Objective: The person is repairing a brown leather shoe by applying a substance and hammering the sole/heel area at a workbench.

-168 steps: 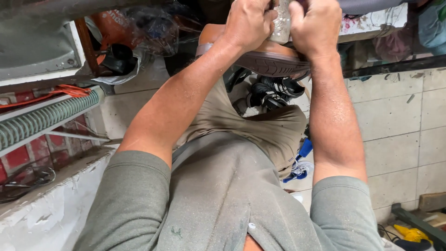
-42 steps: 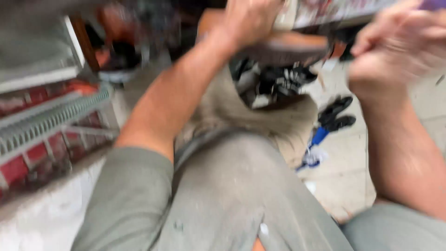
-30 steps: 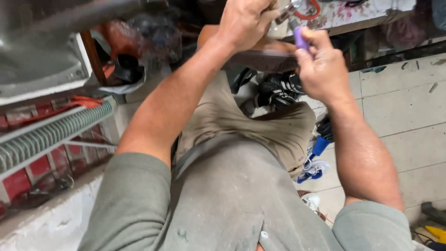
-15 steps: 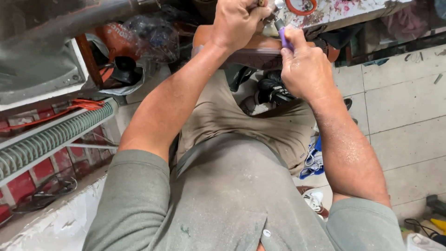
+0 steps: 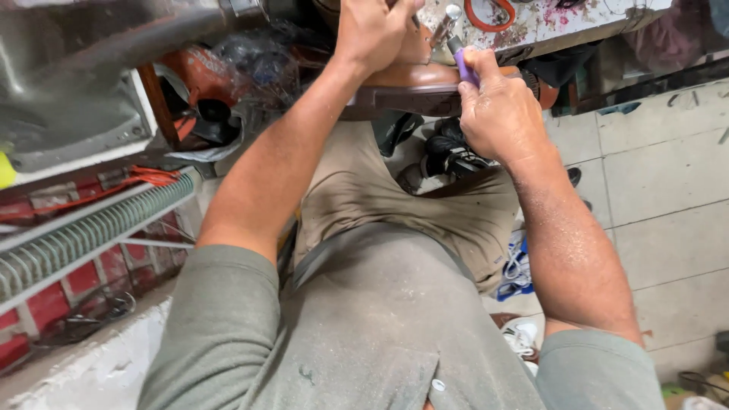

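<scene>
- Grey shirt [image 5: 380,334] and tan shorts [image 5: 395,190] fill the near ground; both forearms reach away from the body over the lap.
- Right hand [image 5: 497,114] is clenched round a small purple tool [image 5: 462,61], its tip showing above the fingers, pressed to the brown shoe [image 5: 425,83].
- Left hand [image 5: 376,30] closes over the top of that shoe from above, grasping it firmly; what lies under the palm is hidden.
- Shoe sits across the knees, just beyond the shorts, its dark sole edge facing the viewer; the leather looks smooth and likely slippery where polished, the sole stiff; I judge it light enough for one hand, best held by the sole rim or over the upper, as the left hand does.
- Dark shoes [image 5: 444,156] lie on the floor below the lap, between the legs; blue-and-white cloth [image 5: 516,266] lies near the right knee.
- Room is tight on the left: a ribbed grille [image 5: 91,235] and metal cabinet [image 5: 68,129] crowd that arm; the tiled floor [image 5: 661,182] to the right gives freer swing.
- Farthest off, a stained bench [image 5: 562,23] edge stands just behind the hands, an orange ring [image 5: 486,15] on it.
</scene>
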